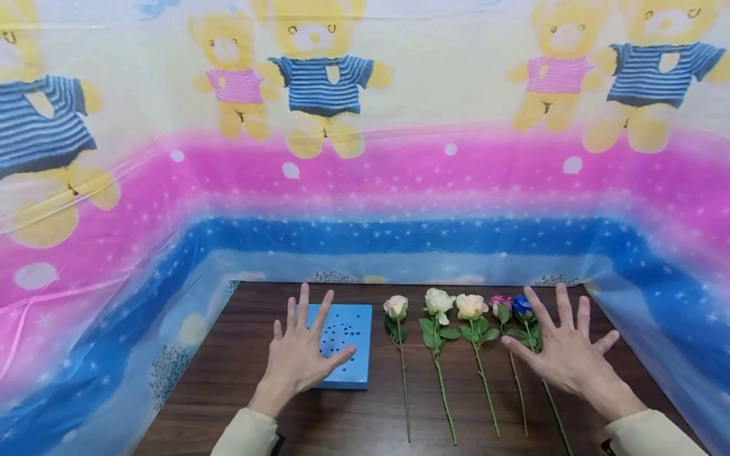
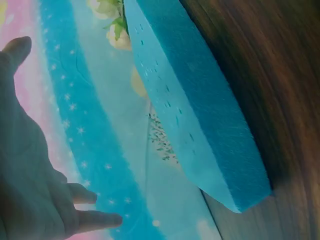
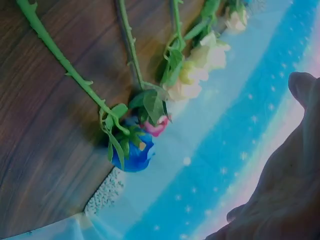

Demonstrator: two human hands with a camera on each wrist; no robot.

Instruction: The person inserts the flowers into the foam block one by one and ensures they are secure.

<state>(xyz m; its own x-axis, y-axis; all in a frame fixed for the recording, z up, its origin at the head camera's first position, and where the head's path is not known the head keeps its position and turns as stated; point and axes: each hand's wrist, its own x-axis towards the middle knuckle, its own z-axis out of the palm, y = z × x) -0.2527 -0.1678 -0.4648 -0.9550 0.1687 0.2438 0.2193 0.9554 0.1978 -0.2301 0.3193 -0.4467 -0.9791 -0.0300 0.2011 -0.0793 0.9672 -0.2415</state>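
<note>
My left hand is held with fingers spread above a blue foam block dotted with small holes, covering its left part. With fingers spread too, my right hand hovers over the right end of a row of long-stemmed roses. From left to right lie a pale cream rose, a white rose, a peach rose, a pink rose and a blue rose. In the head view the right hand partly hides the blue rose's stem. Neither hand holds anything.
The dark wooden table carries the block and the roses. A cloth printed with teddy bears hangs around its back and sides. In the right wrist view, thorns show on the green stems.
</note>
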